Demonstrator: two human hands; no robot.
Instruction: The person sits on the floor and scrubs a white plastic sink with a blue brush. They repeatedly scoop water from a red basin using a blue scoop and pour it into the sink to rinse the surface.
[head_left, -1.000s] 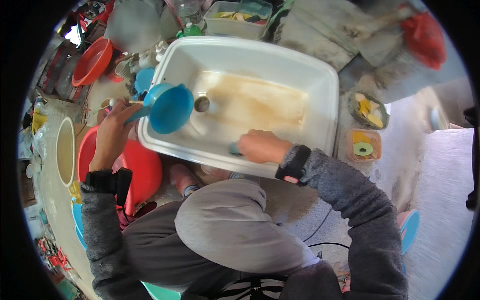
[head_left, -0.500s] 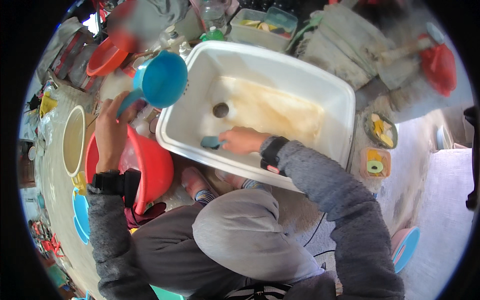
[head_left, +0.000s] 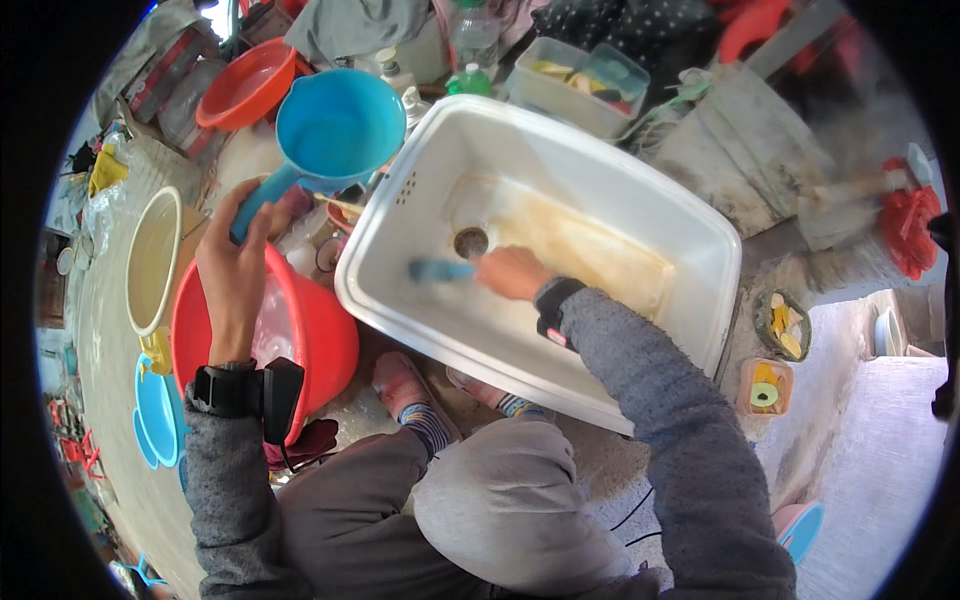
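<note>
Blue ladle [head_left: 340, 125] has been swung left from over white basin [head_left: 410, 235], now upper left of frame. Handle [head_left: 270, 192] gripped by left hand [head_left: 230, 258]; blurred brush [head_left: 438, 271] clamped in right hand [head_left: 515, 273], mid-frame. Ladle probably light, stiff, slippery if wet; best held by handle.

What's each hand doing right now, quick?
Left hand: closed on the handle of the blue dipper.
Right hand: closed on a blurred blue-grey brush, inside the white sink.
</note>
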